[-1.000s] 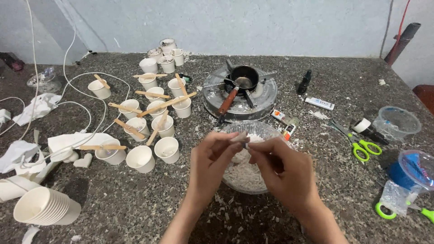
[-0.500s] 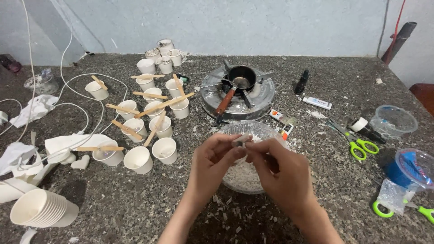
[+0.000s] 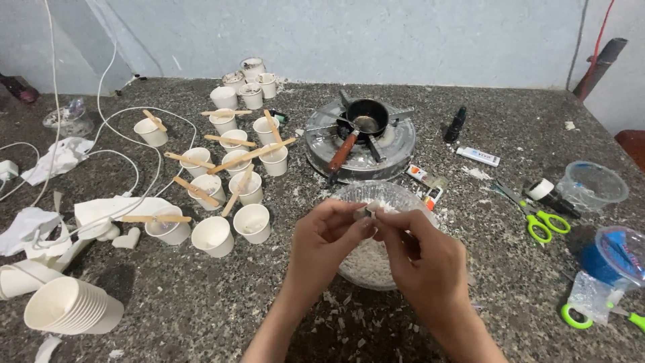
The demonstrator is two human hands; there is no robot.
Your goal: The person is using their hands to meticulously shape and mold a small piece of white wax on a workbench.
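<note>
Above the clear bowl (image 3: 403, 195) of white flakes, at the near middle of the speckled stone counter (image 3: 201, 302), both hands meet fingertip to fingertip. Left hand (image 3: 326, 245): thumb and forefinger pinched narrow on a small pale wax piece (image 3: 368, 210). Right hand (image 3: 423, 259): fingers curled, tips closed on the same piece from the other side. The piece sits between the 2 hands, over the bowl, not touching the flakes below. White crumbs lie scattered on the counter around the wrists. Left of the bowl: a cluster of small white cups (image 3: 232, 168), several with wooden sticks (image 3: 252, 154) laid across their rims; 2 nearest cups stand without sticks. Farther left: a stack of nested paper cups (image 3: 70, 306) lying on its side, crumpled white paper (image 3: 57, 158), and white cable (image 3: 114, 121) looping over the counter. Behind the bowl: a round metal burner (image 3: 356, 138) carrying a small black pot (image 3: 367, 117) with a reddish handle pointing toward the person. Right side: green-handled scissors (image 3: 541, 218), an empty clear plastic container (image 3: 593, 185), a blue lidded tub (image 3: 615, 252), a small dark bottle (image 3: 455, 124) standing upright. Contents of the pot cannot be made out.
</note>
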